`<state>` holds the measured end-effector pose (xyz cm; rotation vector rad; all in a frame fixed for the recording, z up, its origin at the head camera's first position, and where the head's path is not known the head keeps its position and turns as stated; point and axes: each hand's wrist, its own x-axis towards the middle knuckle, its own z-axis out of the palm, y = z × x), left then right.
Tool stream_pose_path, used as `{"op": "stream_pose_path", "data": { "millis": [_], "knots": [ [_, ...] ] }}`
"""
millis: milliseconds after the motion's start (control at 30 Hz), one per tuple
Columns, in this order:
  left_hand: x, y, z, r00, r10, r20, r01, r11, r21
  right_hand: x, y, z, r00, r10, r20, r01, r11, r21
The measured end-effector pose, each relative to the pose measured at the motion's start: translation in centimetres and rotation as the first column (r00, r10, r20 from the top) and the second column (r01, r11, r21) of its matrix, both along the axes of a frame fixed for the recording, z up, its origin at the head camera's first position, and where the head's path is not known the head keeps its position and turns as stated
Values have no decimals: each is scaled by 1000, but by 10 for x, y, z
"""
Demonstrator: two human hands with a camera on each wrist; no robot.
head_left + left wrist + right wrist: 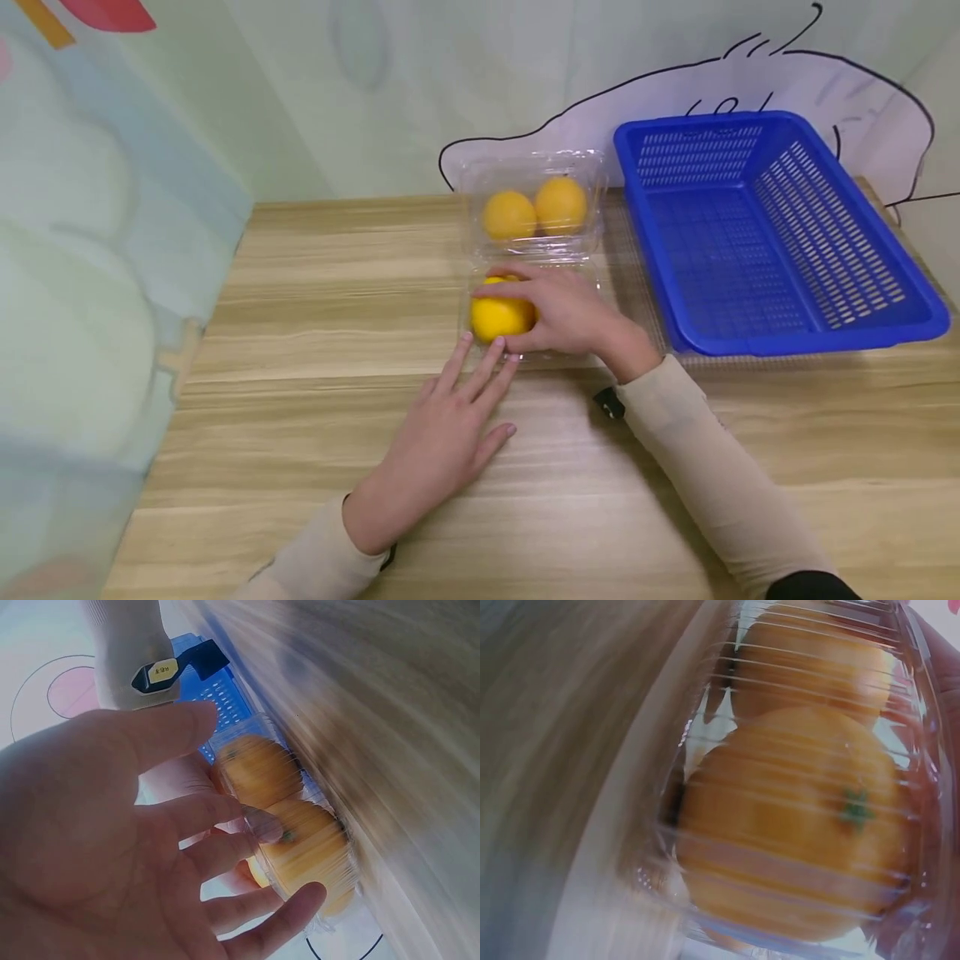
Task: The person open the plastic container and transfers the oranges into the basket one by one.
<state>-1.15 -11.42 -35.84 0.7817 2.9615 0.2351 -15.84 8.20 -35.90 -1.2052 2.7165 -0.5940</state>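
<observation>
A clear plastic box holding oranges (498, 318) stands on the table before me. My right hand (558, 312) reaches over it from the right, thumb at the front and fingers at the back, gripping the left orange. My left hand (442, 425) has its fingers spread fairly straight, with fingertips right at the box's front edge. In the left wrist view two oranges (304, 840) show through the ribbed plastic wall, beyond the left fingers. The right wrist view shows an orange (795, 832) close up through the plastic. My right palm hides part of the box from above.
Directly behind, another clear plastic part (536, 247) covers two more oranges (561, 205). A blue slotted basket (678, 287) stands on the right, over a mesh-like sheet (626, 250). The wooden table (315, 333) meets a printed wall at the back and left.
</observation>
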Motion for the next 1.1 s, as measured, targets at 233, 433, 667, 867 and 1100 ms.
{"op": "stream_pose_path", "data": {
  "millis": [233, 433, 667, 867, 1100],
  "knots": [
    [1, -1, -1, 1000, -16, 14, 16, 1000, -5, 1, 0, -3, 1000, 9, -19, -9, 1000, -20],
    [2, 0, -3, 999, -48, 17, 48, 999, -4, 2, 0, -1, 1000, 3, -15, -4, 1000, -27],
    [2, 2, -7, 999, -38, 23, 38, 999, 1, 2, 2, 6, 1000, -17, 25, 19, 998, -63],
    [2, 3, -8, 999, -25, 20, 26, 999, -25, 3, 6, 16, 999, -40, 0, 40, 995, -88],
    [1, 3, -10, 1000, -11, 29, 12, 998, -54, 9, 14, 30, 999, -48, -23, 46, 994, -101]
  ]
}}
